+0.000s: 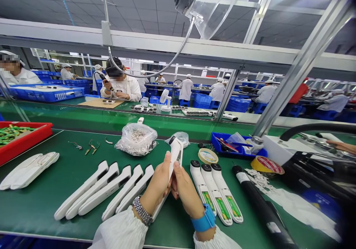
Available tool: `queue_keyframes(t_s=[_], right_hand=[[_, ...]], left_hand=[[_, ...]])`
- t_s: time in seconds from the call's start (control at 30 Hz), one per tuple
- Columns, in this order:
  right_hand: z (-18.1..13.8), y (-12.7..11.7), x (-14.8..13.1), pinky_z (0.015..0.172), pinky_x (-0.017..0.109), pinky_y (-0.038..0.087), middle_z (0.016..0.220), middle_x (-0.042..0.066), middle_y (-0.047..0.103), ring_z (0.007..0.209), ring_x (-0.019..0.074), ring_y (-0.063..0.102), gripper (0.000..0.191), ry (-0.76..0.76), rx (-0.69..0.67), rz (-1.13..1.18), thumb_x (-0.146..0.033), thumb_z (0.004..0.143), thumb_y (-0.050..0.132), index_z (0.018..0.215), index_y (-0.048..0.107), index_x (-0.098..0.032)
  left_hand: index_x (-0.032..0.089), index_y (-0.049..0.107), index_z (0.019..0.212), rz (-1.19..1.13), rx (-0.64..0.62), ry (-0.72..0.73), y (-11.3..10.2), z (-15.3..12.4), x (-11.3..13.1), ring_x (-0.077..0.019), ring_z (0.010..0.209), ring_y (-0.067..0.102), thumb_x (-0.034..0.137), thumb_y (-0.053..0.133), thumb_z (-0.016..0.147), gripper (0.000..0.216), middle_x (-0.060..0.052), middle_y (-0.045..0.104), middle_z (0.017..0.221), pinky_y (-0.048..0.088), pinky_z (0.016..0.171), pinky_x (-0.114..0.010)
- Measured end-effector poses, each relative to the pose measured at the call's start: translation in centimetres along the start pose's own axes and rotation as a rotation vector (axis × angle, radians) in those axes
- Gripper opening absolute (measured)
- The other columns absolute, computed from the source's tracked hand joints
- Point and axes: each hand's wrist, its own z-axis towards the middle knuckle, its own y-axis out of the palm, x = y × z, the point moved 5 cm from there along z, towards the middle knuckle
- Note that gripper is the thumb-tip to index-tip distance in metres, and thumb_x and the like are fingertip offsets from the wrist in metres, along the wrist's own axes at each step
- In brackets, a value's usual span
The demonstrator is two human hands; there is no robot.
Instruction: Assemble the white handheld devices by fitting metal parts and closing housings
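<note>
My left hand [158, 185] and my right hand [187, 190] both grip one long white handheld device [175, 153] raised above the green mat [50, 200], its head pointing away from me. The fingers of both hands wrap round its body. To the left lies a row of several closed white devices [102, 189]. On the right lie three open devices [215, 191] showing green circuit boards.
A red tray of green parts [19, 136] is at far left, white covers [27, 169] beside it. A bag of small metal parts [137, 138], tape rolls [208, 155], a blue bin [236, 143] and a black tube [260, 204] lie around. Other people work across the conveyor.
</note>
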Motion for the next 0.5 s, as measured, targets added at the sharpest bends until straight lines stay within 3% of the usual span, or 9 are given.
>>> queue_keyframes(t_s=[0.07,0.13,0.23,0.33,0.5], right_hand=[[0.0,0.2,0.0,0.035,0.019,0.023,0.040,-0.010,0.032,0.032,0.0062,0.030,0.055,0.024,-0.019,0.073,-0.075,0.080,0.033,0.071,0.039,-0.021],[-0.4,-0.1,-0.5,0.038,0.019,0.024,0.041,-0.011,0.028,0.033,0.0063,0.029,0.058,0.048,-0.037,0.123,-0.079,0.078,0.026,0.071,0.036,-0.022],[-1.5,-3.0,-2.1,0.039,0.020,0.025,0.043,-0.011,0.027,0.034,0.0065,0.028,0.061,0.056,-0.007,0.109,-0.081,0.076,0.023,0.075,0.039,-0.022],[-2.6,-9.4,-4.1,0.040,0.021,0.025,0.045,-0.010,0.032,0.035,0.0071,0.030,0.060,0.026,0.139,-0.037,-0.079,0.075,0.031,0.081,0.043,-0.021],[-4.0,-23.4,-6.6,0.045,0.025,0.025,0.043,-0.008,0.040,0.040,0.0115,0.038,0.050,0.018,0.592,-0.459,-0.066,0.063,0.064,0.078,0.050,-0.020]], left_hand=[[0.019,0.040,0.041,-0.072,-0.009,-0.016,0.1,0.2,0.1,-0.0070,0.020,0.026,0.081,0.034,0.073,0.069,0.005,0.028,0.024,0.015,0.025,-0.019],[0.016,0.055,0.061,-0.152,-0.032,-0.027,0.2,-0.1,0.6,-0.0067,0.022,0.024,0.079,0.034,0.075,0.068,0.007,0.029,0.026,0.014,0.027,-0.018],[0.015,0.059,0.093,-0.243,-0.096,-0.024,0.3,-1.7,1.3,-0.0045,0.024,0.020,0.075,0.035,0.079,0.066,0.010,0.032,0.032,0.015,0.029,-0.016],[0.016,0.058,0.101,-0.331,-0.137,-0.058,-0.5,-3.9,0.9,-0.0032,0.025,0.018,0.072,0.044,0.078,0.062,0.010,0.034,0.035,0.015,0.029,-0.015],[0.019,0.060,0.100,-0.456,-0.152,-0.213,-2.3,-5.8,-1.6,-0.0048,0.023,0.026,0.071,0.060,0.067,0.061,0.006,0.043,0.036,0.023,0.027,-0.016]])
